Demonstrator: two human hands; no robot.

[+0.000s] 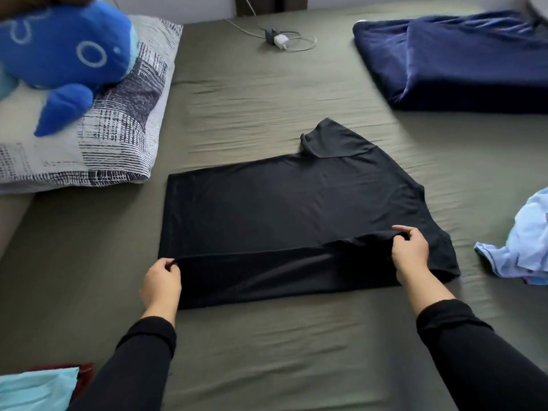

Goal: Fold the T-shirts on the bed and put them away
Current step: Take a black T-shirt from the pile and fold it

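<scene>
On the left of the bed (267,96), against a patterned pillow (98,137), lay a blue plush whale (62,46). Near the bottom left corner, a pale turquoise cloth (32,390). At mid-bed, spread flat on the olive sheet, lay the black T-shirt (284,209), far sleeve out toward the headboard, near long edge lifted and turned partway over the body. Pinched that raised edge at its left end: left hand (161,284), fingers curled round the fabric. Gripped the same edge further along, near the shoulder: right hand (410,250), thumb and fingers closed on a small bunch of cloth. Looked thin, light and limp, sagging between the two holds; likely to slip and wrinkle unless kept taut, so best taken at the edge's two ends, as here. Beyond, by the headboard, a white charger (280,41) with cable. Far right, a folded navy blanket (462,60) and a crumpled light blue garment (525,241), apparently not yet folded.
</scene>
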